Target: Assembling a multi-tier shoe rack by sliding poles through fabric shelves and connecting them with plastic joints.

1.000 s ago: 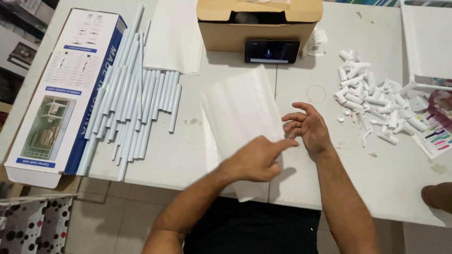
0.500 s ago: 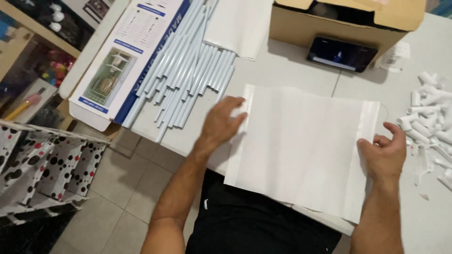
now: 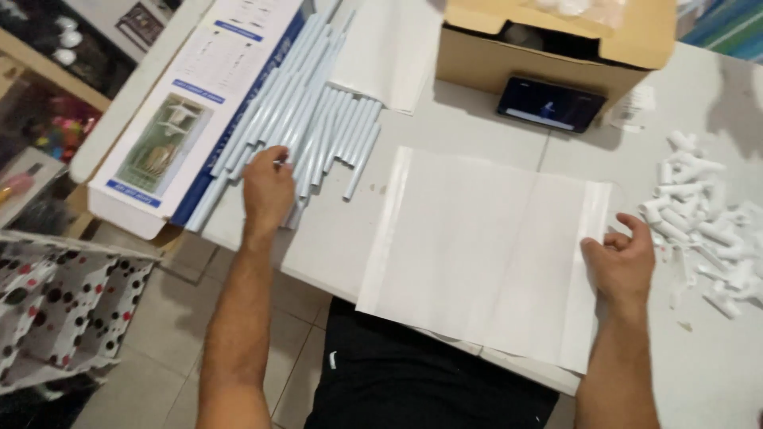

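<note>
The left hand (image 3: pixel 268 191) rests, fingers loosely curled, on the pile of pale blue-grey plastic tubes (image 3: pixel 318 131), gripping none visibly, while the half-open right hand (image 3: pixel 624 262) touches the right edge of the flat white rectangular sheet (image 3: pixel 477 246) lying between both hands.

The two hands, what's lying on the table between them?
In the head view, a white sheet lies flat between the left hand and the right hand.

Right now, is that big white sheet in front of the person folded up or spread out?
Spread out. The white sheet lies flat on the table, its near edge overhanging; the right hand rests on its right edge.
</note>
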